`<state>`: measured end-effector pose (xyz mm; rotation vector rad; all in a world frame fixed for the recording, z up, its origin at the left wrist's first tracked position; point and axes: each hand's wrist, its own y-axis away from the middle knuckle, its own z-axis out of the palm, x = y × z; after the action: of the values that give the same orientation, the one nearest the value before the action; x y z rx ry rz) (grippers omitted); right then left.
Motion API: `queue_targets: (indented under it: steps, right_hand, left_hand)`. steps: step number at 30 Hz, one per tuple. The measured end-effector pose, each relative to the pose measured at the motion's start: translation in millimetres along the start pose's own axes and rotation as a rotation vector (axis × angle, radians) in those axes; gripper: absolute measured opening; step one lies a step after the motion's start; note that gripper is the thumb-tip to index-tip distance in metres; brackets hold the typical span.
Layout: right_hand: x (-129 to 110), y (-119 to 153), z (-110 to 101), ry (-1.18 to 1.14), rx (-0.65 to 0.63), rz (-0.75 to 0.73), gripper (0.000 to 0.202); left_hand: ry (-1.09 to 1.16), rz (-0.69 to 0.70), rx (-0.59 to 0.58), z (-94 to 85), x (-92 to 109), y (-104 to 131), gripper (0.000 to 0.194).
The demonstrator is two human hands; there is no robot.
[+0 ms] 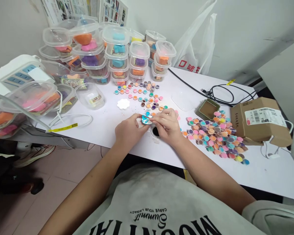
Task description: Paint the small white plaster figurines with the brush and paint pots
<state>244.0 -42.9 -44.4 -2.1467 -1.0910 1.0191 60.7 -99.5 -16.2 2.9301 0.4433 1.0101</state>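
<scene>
My left hand [129,130] is closed around the edge of a small blue-and-white painted disc [146,119], tilted above the table. The fingers of my right hand [168,125] are pinched together at the disc's right side. Whatever they hold is too small to make out. Just below my right fingers stands a small round pot with dark contents [156,131], partly covered by the hand. A white scalloped piece [123,104] lies beyond my left hand. Strips of small paint pots [140,92] are spread on the table behind the disc.
Stacked clear plastic boxes [117,49] with colourful shapes line the back. A heap of paint pots [215,137] lies right, beside a cardboard box [259,122] and an olive-green square container [207,109]. A black cable [220,94], white bag [196,49] and power strip [17,76] are around.
</scene>
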Motion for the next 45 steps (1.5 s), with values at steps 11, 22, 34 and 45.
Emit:
queue_targets:
  steps: [11,22,34,45]
  right_hand:
    - [4,2,-2,-0.054,0.046,0.083,0.021]
    - [1,5,0,-0.053,0.002,0.123,0.018]
    - [-2,3,4,-0.005,0.050,0.134,0.018]
    - [-8,-3,3,0.101,0.061,0.165,0.026]
  left_hand:
    - [-0.011,0.015,0.048,3.9,-2,1,0.049]
    - [-0.070,0.013,0.036,1.9,0,3,0.052]
    - [-0.106,0.119,0.094,6.8,-6,5,0.047]
    - [-0.118,0.147,0.118,7.2,-5,8,0.050]
